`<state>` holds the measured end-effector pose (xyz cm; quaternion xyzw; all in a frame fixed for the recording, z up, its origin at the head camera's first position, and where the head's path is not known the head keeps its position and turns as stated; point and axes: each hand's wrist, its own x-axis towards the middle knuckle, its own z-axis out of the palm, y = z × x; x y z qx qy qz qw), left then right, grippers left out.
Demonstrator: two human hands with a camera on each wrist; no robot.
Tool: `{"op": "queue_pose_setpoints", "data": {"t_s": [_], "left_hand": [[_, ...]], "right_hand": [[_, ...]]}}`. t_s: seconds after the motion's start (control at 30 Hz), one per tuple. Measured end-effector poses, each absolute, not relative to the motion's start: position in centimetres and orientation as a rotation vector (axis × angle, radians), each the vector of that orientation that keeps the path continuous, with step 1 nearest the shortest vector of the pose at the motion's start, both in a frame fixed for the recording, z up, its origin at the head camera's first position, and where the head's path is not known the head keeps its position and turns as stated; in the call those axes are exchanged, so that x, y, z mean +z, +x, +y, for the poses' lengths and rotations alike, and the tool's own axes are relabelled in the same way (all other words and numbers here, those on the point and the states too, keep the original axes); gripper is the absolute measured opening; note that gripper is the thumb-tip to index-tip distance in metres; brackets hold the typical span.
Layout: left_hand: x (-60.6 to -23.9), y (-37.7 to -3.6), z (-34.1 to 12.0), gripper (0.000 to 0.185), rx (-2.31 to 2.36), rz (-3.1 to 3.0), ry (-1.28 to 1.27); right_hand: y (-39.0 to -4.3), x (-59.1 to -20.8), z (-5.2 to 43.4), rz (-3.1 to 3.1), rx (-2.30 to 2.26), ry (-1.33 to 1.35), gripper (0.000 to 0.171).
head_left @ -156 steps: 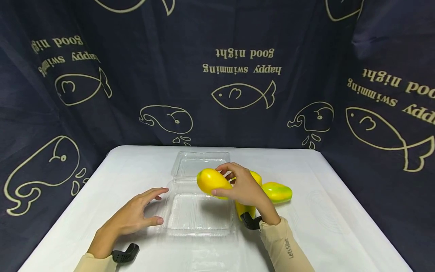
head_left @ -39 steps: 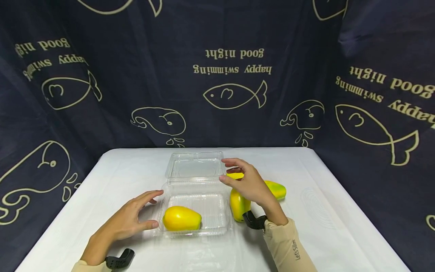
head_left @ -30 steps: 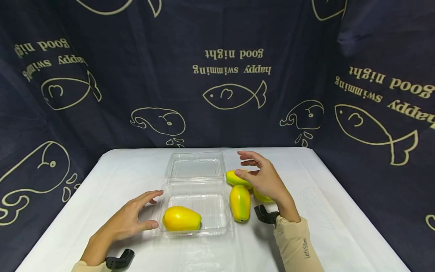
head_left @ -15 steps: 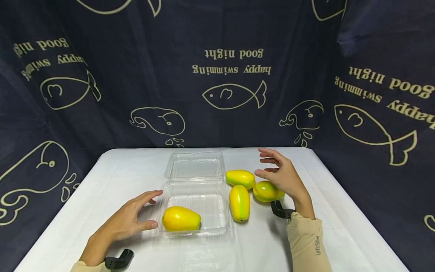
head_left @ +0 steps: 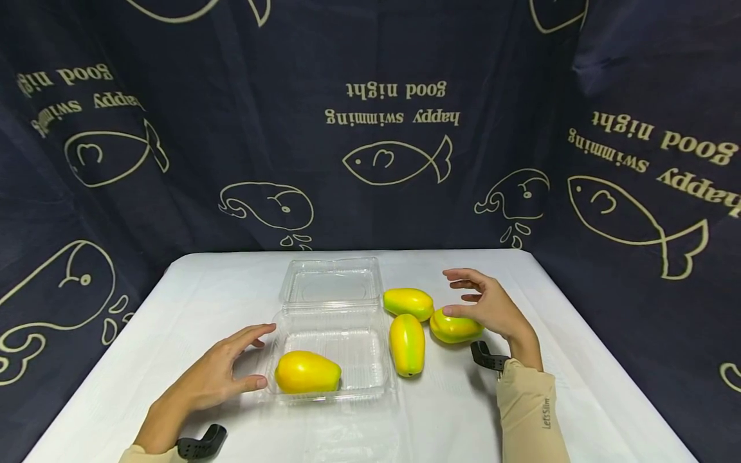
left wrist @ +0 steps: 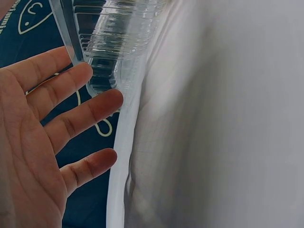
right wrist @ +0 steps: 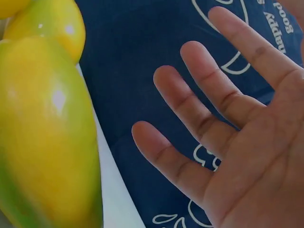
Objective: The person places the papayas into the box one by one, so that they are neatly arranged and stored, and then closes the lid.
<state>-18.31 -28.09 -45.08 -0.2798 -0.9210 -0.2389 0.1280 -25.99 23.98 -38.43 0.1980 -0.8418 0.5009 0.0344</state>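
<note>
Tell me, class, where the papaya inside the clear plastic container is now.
In the head view, the papaya lies in the near left part of the clear plastic container, just right of the person's left hand.

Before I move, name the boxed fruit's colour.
The fruit is yellow, greenish at one end; clearest in the head view.

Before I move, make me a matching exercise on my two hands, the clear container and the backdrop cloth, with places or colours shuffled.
1. left hand
2. right hand
3. clear container
4. backdrop cloth

A. dark blue, pale drawings
B. nearest the rightmost fruit
C. open, one yellow fruit inside
D. at the container's left side

Pairs: 1-D, 2-B, 3-C, 4-A.
</note>
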Motion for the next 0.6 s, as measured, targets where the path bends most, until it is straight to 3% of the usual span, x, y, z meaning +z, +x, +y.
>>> {"op": "queue_pose_setpoints", "data": {"t_s": [0.6], "left_hand": [[-45.2,-18.4,-28.1,0.087,-0.704,-2.676,-0.820]], "right_hand": [[-26.8,-41.3,25.3,-2.881,1.395,0.501,0.078]]}}
